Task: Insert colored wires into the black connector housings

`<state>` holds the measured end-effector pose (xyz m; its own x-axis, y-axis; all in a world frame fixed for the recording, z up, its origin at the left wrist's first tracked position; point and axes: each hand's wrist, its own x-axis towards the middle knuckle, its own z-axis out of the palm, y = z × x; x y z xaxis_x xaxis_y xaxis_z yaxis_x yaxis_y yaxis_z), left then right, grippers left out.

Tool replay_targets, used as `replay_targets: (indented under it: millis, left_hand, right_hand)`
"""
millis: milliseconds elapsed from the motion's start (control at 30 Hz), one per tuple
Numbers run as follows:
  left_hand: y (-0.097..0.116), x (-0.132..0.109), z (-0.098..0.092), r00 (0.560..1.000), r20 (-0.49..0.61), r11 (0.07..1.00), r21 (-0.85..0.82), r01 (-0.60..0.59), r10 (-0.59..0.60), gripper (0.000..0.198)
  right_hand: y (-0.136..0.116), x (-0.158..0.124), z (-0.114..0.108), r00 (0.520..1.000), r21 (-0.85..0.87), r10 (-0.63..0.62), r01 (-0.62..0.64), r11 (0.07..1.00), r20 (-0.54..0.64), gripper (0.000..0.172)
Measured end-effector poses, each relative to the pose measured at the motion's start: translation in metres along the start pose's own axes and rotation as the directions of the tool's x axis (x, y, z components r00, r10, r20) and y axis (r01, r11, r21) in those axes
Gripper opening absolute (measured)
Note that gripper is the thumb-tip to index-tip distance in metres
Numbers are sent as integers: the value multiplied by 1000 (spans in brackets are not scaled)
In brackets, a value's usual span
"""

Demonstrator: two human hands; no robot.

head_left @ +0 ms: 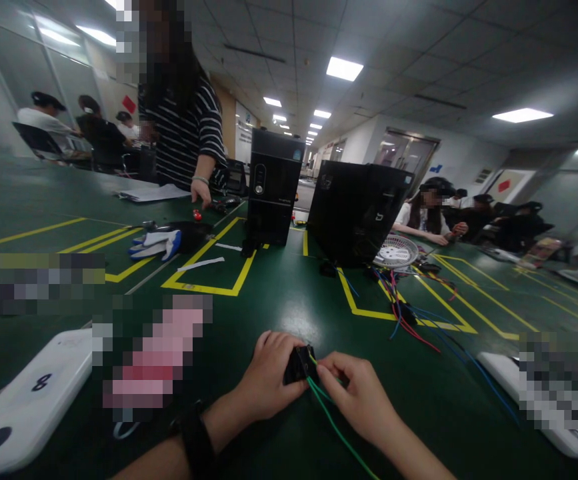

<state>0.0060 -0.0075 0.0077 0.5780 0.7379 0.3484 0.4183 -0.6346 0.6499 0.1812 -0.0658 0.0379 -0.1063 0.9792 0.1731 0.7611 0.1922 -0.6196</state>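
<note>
My left hand is closed around a small black connector block, held just above the green table. My right hand pinches a green wire right where it meets the block. The wire trails down toward me between my forearms. A black band sits on my left wrist.
Two black computer cases stand beyond, with a white fan grille and loose red and blue wires. Gloves lie left. White devices flank me. A person in stripes stands across; others sit right.
</note>
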Motion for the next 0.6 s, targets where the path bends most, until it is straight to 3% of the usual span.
replay_targets:
  millis: [267, 600]
  left_hand:
    - [-3, 1, 3, 1000, -30, 1000, 4, 8, -8, 34]
    - [-3, -1, 3, 1000, -27, 1000, 1, 10, -9, 35]
  right_hand:
    - [4, 1, -9, 992, -19, 49, -47, 999, 117, 24]
    - [7, 4, -17, 993, 13, 115, -115, 993, 26, 20]
